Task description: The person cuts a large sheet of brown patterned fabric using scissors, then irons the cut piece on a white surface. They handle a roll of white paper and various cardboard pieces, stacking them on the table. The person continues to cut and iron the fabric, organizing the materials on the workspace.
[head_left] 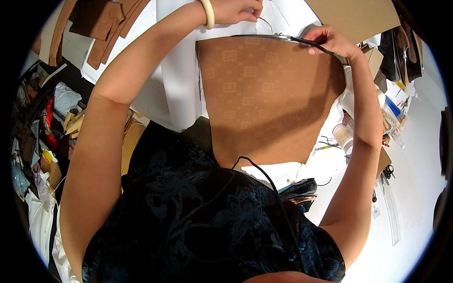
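A large brown sheet (269, 108) with a faint repeating pattern, leather or fabric by its look, lies in front of me. Along its far edge stretches a pair of scissors (282, 35), its blades pointing left. My right hand (330, 40) grips the black scissor handles at the sheet's far right corner. Beyond that edge, my left hand (238, 10) has its fingers curled together over white paper. A thin dark strand (267, 20) curves beside these fingertips; what they pinch is too small to tell. A cream bangle (208, 14) circles my left wrist.
Left of the sheet lies a white paper roll (179, 89). Brown offcuts (101, 23) are at the far left, tan board (356, 14) at the far right. A white spool-like container (343, 137) stands near my right forearm, with a clear ruler (391, 214) nearer me.
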Tool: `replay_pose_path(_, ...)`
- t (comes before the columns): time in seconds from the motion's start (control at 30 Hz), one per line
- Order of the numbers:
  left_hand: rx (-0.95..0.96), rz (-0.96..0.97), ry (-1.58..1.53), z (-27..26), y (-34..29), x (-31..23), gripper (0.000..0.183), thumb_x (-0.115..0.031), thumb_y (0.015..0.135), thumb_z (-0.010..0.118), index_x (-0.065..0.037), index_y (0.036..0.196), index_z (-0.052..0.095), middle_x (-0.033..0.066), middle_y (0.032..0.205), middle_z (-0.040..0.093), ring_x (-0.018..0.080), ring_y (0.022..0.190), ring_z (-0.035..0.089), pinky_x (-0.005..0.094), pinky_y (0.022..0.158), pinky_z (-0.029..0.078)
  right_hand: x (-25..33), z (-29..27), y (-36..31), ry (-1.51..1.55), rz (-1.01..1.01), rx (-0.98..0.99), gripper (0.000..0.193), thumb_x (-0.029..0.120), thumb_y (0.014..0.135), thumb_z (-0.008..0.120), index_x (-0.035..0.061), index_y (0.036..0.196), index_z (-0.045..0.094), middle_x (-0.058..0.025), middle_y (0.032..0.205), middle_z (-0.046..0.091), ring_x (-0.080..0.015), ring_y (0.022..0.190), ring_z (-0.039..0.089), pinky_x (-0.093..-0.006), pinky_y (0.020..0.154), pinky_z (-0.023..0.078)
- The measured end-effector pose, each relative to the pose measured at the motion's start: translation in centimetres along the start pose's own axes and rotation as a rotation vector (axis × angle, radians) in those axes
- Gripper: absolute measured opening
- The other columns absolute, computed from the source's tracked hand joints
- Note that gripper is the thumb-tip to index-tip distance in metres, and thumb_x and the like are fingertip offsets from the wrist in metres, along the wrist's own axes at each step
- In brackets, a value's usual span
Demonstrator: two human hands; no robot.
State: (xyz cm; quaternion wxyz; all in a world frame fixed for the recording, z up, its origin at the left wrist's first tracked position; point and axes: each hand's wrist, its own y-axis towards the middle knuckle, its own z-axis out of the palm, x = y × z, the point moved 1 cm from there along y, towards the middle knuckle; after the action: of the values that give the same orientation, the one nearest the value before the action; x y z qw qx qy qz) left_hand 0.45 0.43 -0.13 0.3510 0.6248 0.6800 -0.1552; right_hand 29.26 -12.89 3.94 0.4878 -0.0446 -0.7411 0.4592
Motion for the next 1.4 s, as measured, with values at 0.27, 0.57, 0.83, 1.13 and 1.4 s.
replay_pose_path(0.27,-0.001,-0.027,-0.008,-0.3,0.0,-0.4,0.009,-0.015,0.076,0.074,-0.010,0.074,0.066,0.0053,0.090,0.059,0.0276,0.110,0.050,0.0583,0.113,0.017,2.0,1.0,0.9,-0.003,-0.004,0.055,0.028,0.020,0.076,0.083,0.0038,0.094,0.070,0.0046,0.082,0.064,-0.0073,0.077,0.057,-0.0232,0.074,0.047)
replay_pose_path(0.57,-0.008,-0.039,-0.097,-0.1,0.0,-0.1,0.010,-0.015,0.075,0.075,-0.009,0.074,0.066,0.0061,0.091,0.059,0.0275,0.108,0.050,0.0527,0.110,0.024,1.2,1.4,0.6,-0.010,-0.012,-0.008,0.030,0.020,0.076,0.084,0.0043,0.098,0.071,0.0045,0.079,0.064,-0.0071,0.074,0.057,-0.0228,0.070,0.047)
replay_pose_path(0.83,-0.036,-0.006,-0.005,-0.4,-0.1,-0.5,0.010,-0.015,0.075,0.074,-0.009,0.074,0.066,0.0060,0.090,0.059,0.0279,0.108,0.050,0.0549,0.111,0.022,2.6,1.8,0.7,0.006,-0.025,0.042,0.027,0.022,0.077,0.082,0.0048,0.094,0.070,0.0050,0.080,0.063,-0.0062,0.076,0.055,-0.0227,0.072,0.045)
replay_pose_path(1.13,-0.031,-0.002,0.003,-0.3,-0.1,-0.2,0.010,-0.015,0.075,0.074,-0.010,0.074,0.066,0.0052,0.091,0.059,0.0275,0.110,0.050,0.0595,0.113,0.018,3.0,2.5,1.6,-0.001,-0.052,0.030,0.023,0.022,0.079,0.081,0.0050,0.090,0.069,0.0069,0.077,0.060,-0.0054,0.073,0.052,-0.0223,0.069,0.043)
replay_pose_path(1.4,-0.039,-0.011,-0.012,-0.5,-0.1,-0.2,0.010,-0.014,0.075,0.075,-0.009,0.075,0.066,0.0053,0.092,0.059,0.0279,0.111,0.050,0.0620,0.113,0.017,2.7,2.6,2.0,0.001,-0.041,0.053,0.031,0.017,0.074,0.085,0.0047,0.097,0.068,0.0067,0.080,0.060,-0.0044,0.074,0.053,-0.0205,0.068,0.044)
